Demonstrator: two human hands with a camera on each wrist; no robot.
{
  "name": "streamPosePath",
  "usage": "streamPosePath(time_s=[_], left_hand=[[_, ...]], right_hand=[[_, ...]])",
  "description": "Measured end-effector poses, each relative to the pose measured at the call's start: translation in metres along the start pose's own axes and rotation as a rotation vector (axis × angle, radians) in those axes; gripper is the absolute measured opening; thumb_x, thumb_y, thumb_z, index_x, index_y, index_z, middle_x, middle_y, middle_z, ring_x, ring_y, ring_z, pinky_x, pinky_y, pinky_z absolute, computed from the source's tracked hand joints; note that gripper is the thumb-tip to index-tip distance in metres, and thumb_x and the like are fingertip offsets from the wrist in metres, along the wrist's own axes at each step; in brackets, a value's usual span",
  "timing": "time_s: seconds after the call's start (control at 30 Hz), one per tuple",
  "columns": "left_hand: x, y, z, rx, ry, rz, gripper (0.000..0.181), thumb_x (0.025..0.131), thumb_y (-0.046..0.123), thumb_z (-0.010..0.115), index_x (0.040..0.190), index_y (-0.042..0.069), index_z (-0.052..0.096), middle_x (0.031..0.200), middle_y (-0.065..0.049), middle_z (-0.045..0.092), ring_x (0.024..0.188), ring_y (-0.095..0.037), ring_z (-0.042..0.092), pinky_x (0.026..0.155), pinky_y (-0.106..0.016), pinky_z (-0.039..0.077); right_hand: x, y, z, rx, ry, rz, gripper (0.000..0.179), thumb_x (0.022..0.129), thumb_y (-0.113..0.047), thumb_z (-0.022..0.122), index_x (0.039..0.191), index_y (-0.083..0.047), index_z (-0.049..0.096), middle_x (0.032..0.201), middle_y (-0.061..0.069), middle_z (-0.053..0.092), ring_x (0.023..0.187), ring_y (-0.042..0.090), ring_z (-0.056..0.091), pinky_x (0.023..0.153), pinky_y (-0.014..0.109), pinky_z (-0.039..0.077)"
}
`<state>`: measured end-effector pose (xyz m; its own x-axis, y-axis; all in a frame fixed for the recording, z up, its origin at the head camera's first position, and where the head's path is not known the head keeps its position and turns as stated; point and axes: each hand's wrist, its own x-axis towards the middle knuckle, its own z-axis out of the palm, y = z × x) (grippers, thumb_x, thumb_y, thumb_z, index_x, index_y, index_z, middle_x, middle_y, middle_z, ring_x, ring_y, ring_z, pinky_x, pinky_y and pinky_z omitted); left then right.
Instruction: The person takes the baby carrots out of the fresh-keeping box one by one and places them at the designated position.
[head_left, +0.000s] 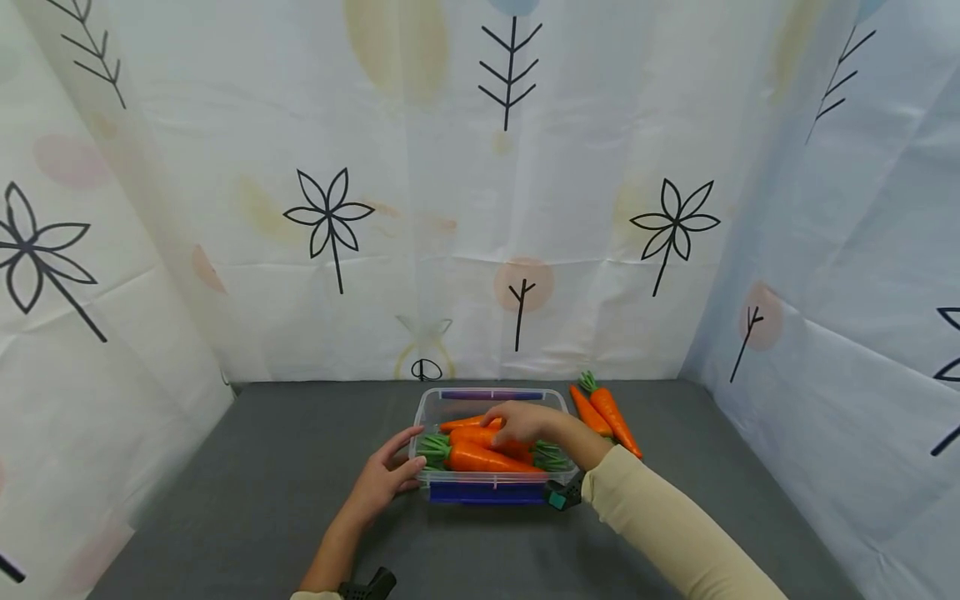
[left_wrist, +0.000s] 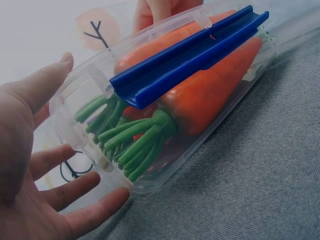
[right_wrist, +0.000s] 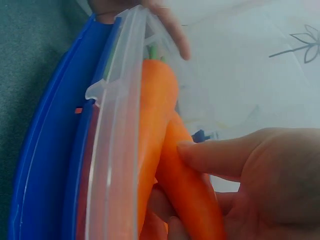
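As R grip (head_left: 521,422) pinches glossy carrot (right_wrist: 185,175), L grip (head_left: 381,481) touches plas. box (right_wrist: 112,165).

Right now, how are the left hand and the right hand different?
The left hand is at the clear box's left end, while the right hand reaches into it. The left hand is spread open, but the right hand pinches a carrot. Both hands are bare.

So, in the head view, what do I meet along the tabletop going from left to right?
Left grip → clear box with carrots inside → two loose carrots lying side by side. The right grip overlaps the box, so it is left out.
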<state>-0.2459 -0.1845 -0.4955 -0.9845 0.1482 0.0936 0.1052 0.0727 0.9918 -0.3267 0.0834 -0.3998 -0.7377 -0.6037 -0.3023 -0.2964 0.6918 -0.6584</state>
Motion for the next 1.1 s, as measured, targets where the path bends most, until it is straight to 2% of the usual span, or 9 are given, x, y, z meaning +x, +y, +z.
streamPosePath(time_s=[0.2,0.4,0.57,0.63,0.73,0.83,0.93,1.1], left_hand=[[0.0,0.001,0.0,-0.023,-0.006,-0.016,0.056,0.094,0.02,0.067,0.145,0.013,0.045,0.15,-0.024,0.033,0.107,-0.031,0.059,0.083,-0.046,0.054],[0.0,0.003,0.0,-0.031,-0.001,-0.01,0.056,0.094,0.018,0.067,0.145,0.012,0.046,0.152,-0.024,0.029,0.106,-0.032,0.06,0.083,-0.047,0.054],[0.0,0.003,0.001,-0.032,0.008,-0.023,0.055,0.094,0.017,0.067,0.144,0.013,0.047,0.151,-0.024,0.032,0.106,-0.032,0.06,0.083,-0.047,0.054],[0.0,0.004,0.002,-0.031,0.009,-0.032,0.054,0.094,0.016,0.066,0.144,0.014,0.047,0.15,-0.024,0.034,0.106,-0.031,0.06,0.082,-0.046,0.054],[0.001,0.002,0.001,-0.027,0.015,-0.034,0.053,0.096,0.013,0.064,0.145,0.013,0.046,0.148,-0.026,0.035,0.105,-0.03,0.06,0.082,-0.046,0.054],[0.002,0.002,0.001,-0.028,0.025,-0.033,0.052,0.096,0.011,0.063,0.145,0.012,0.046,0.15,-0.025,0.033,0.105,-0.031,0.059,0.082,-0.048,0.054],[0.001,0.002,0.001,-0.031,0.033,-0.027,0.052,0.095,0.011,0.063,0.144,0.012,0.047,0.152,-0.024,0.03,0.105,-0.031,0.06,0.082,-0.049,0.054],[0.001,0.001,0.001,-0.026,0.031,-0.017,0.052,0.094,0.016,0.066,0.143,0.014,0.049,0.151,-0.023,0.032,0.103,-0.031,0.06,0.082,-0.049,0.054]], right_hand=[[-0.007,0.002,-0.006,0.03,0.052,0.009,0.035,0.091,-0.005,0.066,0.126,-0.006,0.062,0.118,0.011,0.06,0.101,0.024,0.057,0.087,0.041,0.049],[-0.018,0.005,-0.013,0.07,0.106,-0.008,0.034,0.092,-0.005,0.065,0.126,-0.007,0.061,0.113,0.008,0.061,0.094,0.022,0.058,0.081,0.039,0.052],[-0.028,0.01,-0.022,0.078,0.146,-0.01,0.035,0.095,-0.01,0.064,0.13,-0.011,0.06,0.118,0.011,0.058,0.1,0.024,0.057,0.079,0.04,0.052],[-0.031,0.013,-0.027,0.075,0.156,-0.022,0.037,0.095,-0.011,0.063,0.132,-0.011,0.058,0.11,0.012,0.059,0.092,0.023,0.057,0.074,0.038,0.05],[-0.038,0.016,-0.031,0.09,0.176,-0.049,0.039,0.096,-0.01,0.061,0.135,-0.009,0.055,0.096,0.012,0.059,0.07,0.02,0.05,0.063,0.034,0.044],[-0.045,0.018,-0.035,0.133,0.216,-0.047,0.04,0.097,-0.01,0.06,0.136,-0.009,0.054,0.096,0.013,0.059,0.063,0.021,0.044,0.058,0.033,0.039],[-0.05,0.021,-0.038,0.148,0.285,-0.037,0.04,0.096,-0.011,0.062,0.135,-0.009,0.055,0.099,0.014,0.059,0.069,0.023,0.05,0.061,0.037,0.044],[-0.057,0.03,-0.042,0.172,0.401,-0.021,0.041,0.093,-0.013,0.067,0.132,-0.006,0.058,0.104,0.012,0.06,0.086,0.027,0.057,0.076,0.048,0.05]])
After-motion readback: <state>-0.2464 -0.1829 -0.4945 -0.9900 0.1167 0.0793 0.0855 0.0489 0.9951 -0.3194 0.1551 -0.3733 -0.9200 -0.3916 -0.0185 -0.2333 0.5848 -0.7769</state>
